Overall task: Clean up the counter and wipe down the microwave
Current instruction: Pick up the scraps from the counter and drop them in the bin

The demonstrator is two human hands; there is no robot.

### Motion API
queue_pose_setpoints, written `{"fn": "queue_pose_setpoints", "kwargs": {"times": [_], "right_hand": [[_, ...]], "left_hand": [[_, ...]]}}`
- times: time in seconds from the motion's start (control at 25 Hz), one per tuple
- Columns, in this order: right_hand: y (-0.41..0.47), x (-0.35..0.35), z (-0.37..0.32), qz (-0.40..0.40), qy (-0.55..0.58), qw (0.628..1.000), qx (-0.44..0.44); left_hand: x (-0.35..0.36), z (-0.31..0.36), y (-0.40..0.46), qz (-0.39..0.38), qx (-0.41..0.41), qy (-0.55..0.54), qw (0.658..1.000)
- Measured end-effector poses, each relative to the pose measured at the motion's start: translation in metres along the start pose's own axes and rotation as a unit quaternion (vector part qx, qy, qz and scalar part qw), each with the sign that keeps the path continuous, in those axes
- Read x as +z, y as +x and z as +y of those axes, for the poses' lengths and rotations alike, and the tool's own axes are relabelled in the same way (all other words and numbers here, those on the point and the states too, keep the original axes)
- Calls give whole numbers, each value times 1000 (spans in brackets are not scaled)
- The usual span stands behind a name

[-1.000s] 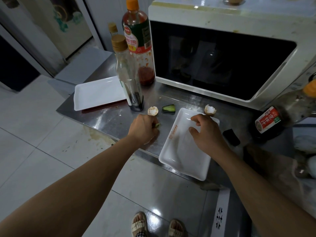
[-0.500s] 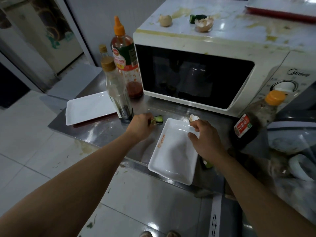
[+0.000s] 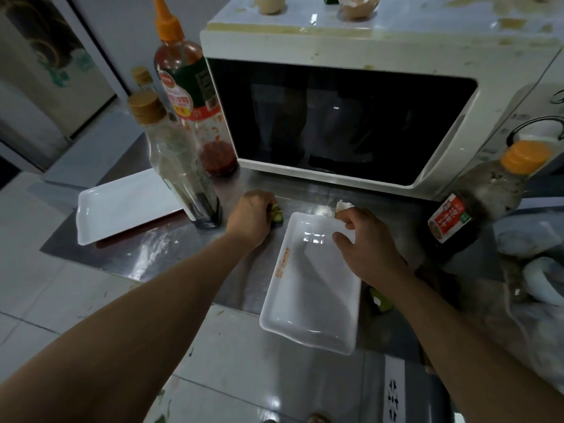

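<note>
A white microwave (image 3: 366,44) with a stained top stands at the back of the steel counter (image 3: 171,248). On its top lie an eggshell (image 3: 358,6) and a pale round piece (image 3: 270,3). An empty white tray (image 3: 311,285) lies in front, overhanging the counter edge. My left hand (image 3: 251,219) is closed on green cucumber scraps (image 3: 277,215) just left of the tray. My right hand (image 3: 364,239) rests on the tray's far right corner, fingers pinching an eggshell piece (image 3: 343,206). Another green scrap (image 3: 381,300) lies under my right forearm.
A glass bottle with a cork-coloured cap (image 3: 180,166) and a red sauce bottle (image 3: 192,93) stand left of the microwave. A second white tray (image 3: 122,206) lies at the far left. A dark sauce bottle (image 3: 476,203) leans at the right, beside crumpled plastic bags (image 3: 534,270).
My left hand moved forward from the eggshell spot and closed on the cucumber scraps. My right hand took hold of the eggshell piece at the tray's corner. The camera tilted up.
</note>
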State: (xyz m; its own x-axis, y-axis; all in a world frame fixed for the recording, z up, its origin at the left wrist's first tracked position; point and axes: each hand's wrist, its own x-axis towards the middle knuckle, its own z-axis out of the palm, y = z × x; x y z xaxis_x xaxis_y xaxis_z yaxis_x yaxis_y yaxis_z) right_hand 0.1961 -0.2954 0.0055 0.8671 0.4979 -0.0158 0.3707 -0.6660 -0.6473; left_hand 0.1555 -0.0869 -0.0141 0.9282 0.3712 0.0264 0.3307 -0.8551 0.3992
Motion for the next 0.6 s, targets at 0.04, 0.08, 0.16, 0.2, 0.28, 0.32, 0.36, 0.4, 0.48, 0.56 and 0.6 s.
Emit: {"fn": "queue_pose_setpoints", "kwargs": {"times": [0.04,0.08,0.16,0.2,0.28,0.32,0.36,0.4,0.48,0.56,0.6], "right_hand": [[0,1,0,0,3,1000,1],[1,2,0,-2,5,1000,3],[1,4,0,-3,6,1000,6],[1,4,0,-3,8,1000,7],[1,5,0,0,11,1000,9],[1,5,1,1,13,1000,10],[0,6,1,3,15,1000,11],[0,6,1,4,16,1000,13],[-1,6,2,4,15,1000,15],[-1,6,2,6,15,1000,15],[-2,7,3,7,16,1000,15]], "left_hand": [[1,-2,0,0,3,2,1000],[2,-4,1,-3,4,4,1000],[3,-6,2,-7,6,5,1000],[3,-7,3,-8,10,7,1000],[1,-9,4,-10,17,14,1000],[1,-9,4,-13,20,16,1000],[0,-10,4,-16,22,15,1000],[0,-11,4,-18,23,11,1000],[0,-11,2,-18,20,0,1000],[-1,-12,1,-21,18,-2,1000],[-1,-12,1,-25,19,0,1000]]}}
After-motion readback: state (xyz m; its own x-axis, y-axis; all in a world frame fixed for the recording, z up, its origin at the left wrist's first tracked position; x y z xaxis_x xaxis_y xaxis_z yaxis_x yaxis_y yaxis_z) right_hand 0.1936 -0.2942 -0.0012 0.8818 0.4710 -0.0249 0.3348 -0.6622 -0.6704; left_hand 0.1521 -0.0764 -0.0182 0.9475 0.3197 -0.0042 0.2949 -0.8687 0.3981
